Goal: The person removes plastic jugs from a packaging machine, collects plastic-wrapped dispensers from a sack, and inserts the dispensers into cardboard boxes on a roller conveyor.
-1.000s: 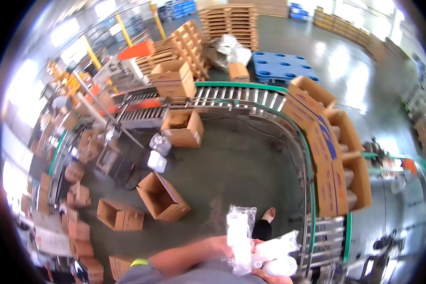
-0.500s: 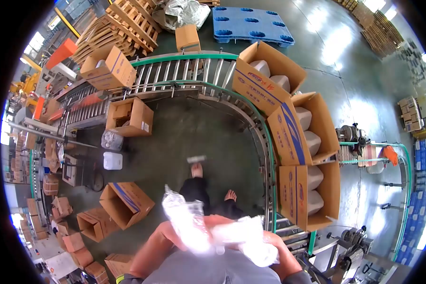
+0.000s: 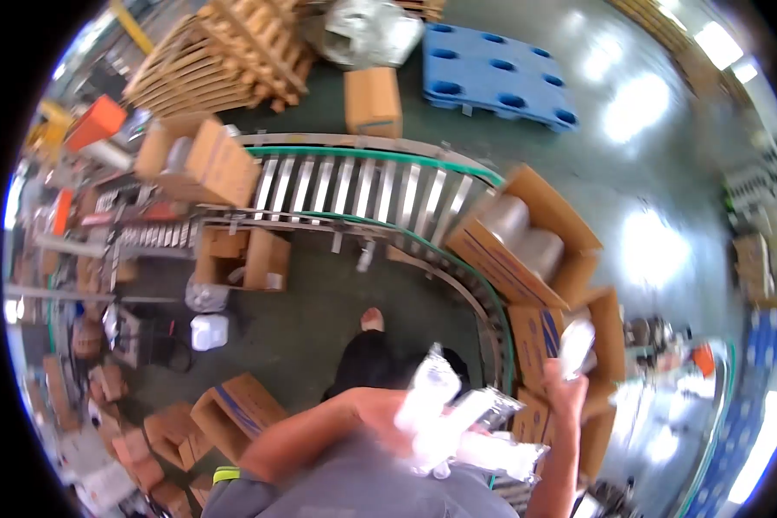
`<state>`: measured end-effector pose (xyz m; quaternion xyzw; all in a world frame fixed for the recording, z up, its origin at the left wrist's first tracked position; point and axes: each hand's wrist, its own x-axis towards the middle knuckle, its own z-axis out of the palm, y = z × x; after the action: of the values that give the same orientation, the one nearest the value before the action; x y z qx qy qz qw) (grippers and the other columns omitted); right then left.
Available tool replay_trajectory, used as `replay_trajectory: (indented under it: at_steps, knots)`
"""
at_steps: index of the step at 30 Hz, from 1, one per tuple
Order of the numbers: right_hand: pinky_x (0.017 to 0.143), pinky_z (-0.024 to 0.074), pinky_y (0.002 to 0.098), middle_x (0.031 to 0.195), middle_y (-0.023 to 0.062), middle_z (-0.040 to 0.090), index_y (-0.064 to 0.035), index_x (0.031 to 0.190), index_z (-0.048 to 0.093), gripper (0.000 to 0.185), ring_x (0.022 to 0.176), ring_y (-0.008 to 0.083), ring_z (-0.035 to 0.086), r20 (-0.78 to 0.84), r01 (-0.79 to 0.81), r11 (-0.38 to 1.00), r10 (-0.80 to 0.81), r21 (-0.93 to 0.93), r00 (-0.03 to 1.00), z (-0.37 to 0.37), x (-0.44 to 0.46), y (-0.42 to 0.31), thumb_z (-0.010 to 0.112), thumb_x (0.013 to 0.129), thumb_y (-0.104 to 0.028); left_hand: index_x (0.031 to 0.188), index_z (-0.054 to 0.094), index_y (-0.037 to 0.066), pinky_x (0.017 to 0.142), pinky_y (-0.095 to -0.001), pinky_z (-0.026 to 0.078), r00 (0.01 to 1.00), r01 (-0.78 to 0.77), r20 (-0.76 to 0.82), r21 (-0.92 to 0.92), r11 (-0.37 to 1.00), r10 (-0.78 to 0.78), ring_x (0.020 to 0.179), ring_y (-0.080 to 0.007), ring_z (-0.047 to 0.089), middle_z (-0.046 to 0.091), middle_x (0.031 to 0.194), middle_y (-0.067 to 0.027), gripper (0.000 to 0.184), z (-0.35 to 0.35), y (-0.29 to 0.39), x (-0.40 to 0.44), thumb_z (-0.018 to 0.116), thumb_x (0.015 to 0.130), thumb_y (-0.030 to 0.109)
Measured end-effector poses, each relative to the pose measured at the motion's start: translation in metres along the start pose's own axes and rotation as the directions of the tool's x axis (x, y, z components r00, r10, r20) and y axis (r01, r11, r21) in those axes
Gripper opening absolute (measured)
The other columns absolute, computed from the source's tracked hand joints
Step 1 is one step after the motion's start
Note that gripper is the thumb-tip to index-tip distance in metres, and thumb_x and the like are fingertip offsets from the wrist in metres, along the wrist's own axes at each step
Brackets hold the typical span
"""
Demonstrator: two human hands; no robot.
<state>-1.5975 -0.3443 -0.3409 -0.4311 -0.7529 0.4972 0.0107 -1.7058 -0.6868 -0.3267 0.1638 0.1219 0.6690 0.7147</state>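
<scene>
Your right hand (image 3: 566, 388) has fingers closed around one white pack (image 3: 576, 345), by the open box (image 3: 611, 341) on the right. Its blue print (image 3: 550, 331) is too blurry to read. Near you, your left hand (image 3: 387, 423) holds wrapped packs (image 3: 434, 423).

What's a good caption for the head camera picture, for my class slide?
The right hand holds a white packet by an open box; the left hand holds more packets.

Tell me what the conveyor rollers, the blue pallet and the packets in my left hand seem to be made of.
Conveyor rollers: probably smooth, bare metal; silvery with bright highlights.
Blue pallet: likely moulded plastic, evenly coloured with rounded recesses.
Packets in your left hand: apparently clear, glossy plastic film, crinkled and catching light at the ends; white contents too blurred to tell.
</scene>
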Motion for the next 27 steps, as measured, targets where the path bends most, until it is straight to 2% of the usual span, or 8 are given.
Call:
replay_trajectory:
  at_steps: [3,7,11,17,20,22,23,27]
  knots:
    - [0.054,0.0446,0.0315,0.07,0.0008,0.059,0.007,0.09,0.066,0.037,0.061,0.0095,0.051,-0.073,0.215,0.951,-0.236,-0.223,0.969,0.033,0.143,-0.003,0.068,0.092,-0.03,0.148,0.036,-0.002,0.11,-0.0353,0.037,0.992,-0.109,-0.049,0.177,0.978,0.12,0.129,-0.0211,0.048,0.051,0.141,-0.0135,0.091,-0.001,0.047,-0.008,0.084,0.075,0.023]
    - [0.084,0.0506,0.0533,0.101,0.0291,0.069,0.0086,0.104,0.069,0.066,0.098,0.0456,0.066,0.005,0.091,0.706,-0.123,-0.703,0.992,0.108,0.321,0.014,0.057,0.093,-0.056,0.144,0.042,-0.002,0.109,-0.0351,0.037,0.882,-0.352,-0.239,0.241,0.904,0.407,0.127,-0.0208,0.049,0.053,0.139,-0.0128,0.089,-0.008,0.056,-0.007,0.087,0.074,0.031]
    - [0.092,0.0506,0.0512,0.107,0.0327,0.066,0.0083,0.106,0.066,0.063,0.107,0.0468,0.063,0.627,0.599,0.423,-0.087,-0.68,0.774,0.215,0.39,0.017,0.062,0.09,-0.053,0.144,0.042,-0.002,0.109,-0.0348,0.037,0.729,-0.398,-0.435,0.36,0.844,0.529,0.125,-0.0205,0.052,0.054,0.138,-0.0133,0.091,-0.011,0.057,-0.013,0.087,0.072,0.032]
    - [0.096,0.0514,0.0491,0.12,0.0234,0.067,-0.0017,0.12,0.065,0.036,0.116,0.0388,0.062,0.557,0.549,0.248,-0.044,-0.798,0.829,0.315,0.367,-0.054,0.056,0.093,-0.024,0.144,0.042,0.001,0.111,-0.0344,0.035,0.528,-0.524,-0.584,0.347,0.778,0.616,0.127,-0.0207,0.05,0.057,0.135,-0.0107,0.09,-0.01,0.04,-0.004,0.086,0.073,0.032]
    - [0.092,0.0547,0.0431,0.115,0.023,0.069,-0.0001,0.115,0.066,0.039,0.106,0.036,0.068,0.586,0.586,0.183,-0.061,-0.79,0.808,0.344,0.384,-0.035,0.06,0.092,-0.031,0.146,0.04,0.001,0.111,-0.0355,0.034,0.49,-0.581,-0.602,0.314,0.751,0.631,0.128,-0.0213,0.05,0.056,0.137,-0.0112,0.092,-0.007,0.043,-0.003,0.086,0.073,0.031]
    - [0.092,0.0543,0.0387,0.12,0.0172,0.068,-0.0054,0.123,0.065,0.037,0.11,0.0316,0.067,0.799,0.79,-0.536,0.312,-0.297,0.513,0.362,0.407,-0.029,0.058,0.094,-0.026,0.149,0.036,-0.001,0.111,-0.0387,0.036,0.478,-0.571,-0.597,0.347,0.744,0.645,0.131,-0.0221,0.048,0.044,0.149,-0.0147,0.093,-0.018,0.036,-0.002,0.084,0.076,0.033]
    - [0.094,0.0525,0.0347,0.126,0.0141,0.066,-0.0074,0.13,0.063,0.04,0.117,0.026,0.064,0.918,0.778,-0.582,0.13,-0.237,0.376,0.359,0.424,-0.013,0.056,0.095,-0.027,0.149,0.036,-0.001,0.111,-0.0392,0.036,0.45,-0.587,-0.55,0.411,0.697,0.703,0.132,-0.0227,0.048,0.047,0.147,-0.0139,0.094,-0.018,0.042,-0.002,0.084,0.076,0.034]
    - [0.095,0.0519,0.0356,0.127,0.0143,0.066,-0.0059,0.129,0.063,0.04,0.117,0.0269,0.064,0.796,0.787,-0.179,0.03,-0.591,0.605,0.378,0.396,-0.044,0.058,0.094,-0.026,0.143,0.04,0.0,0.106,-0.0352,0.04,0.402,-0.55,-0.591,0.454,0.701,0.699,0.123,-0.0192,0.05,0.056,0.132,-0.0105,0.088,-0.02,0.044,-0.011,0.086,0.075,0.032]
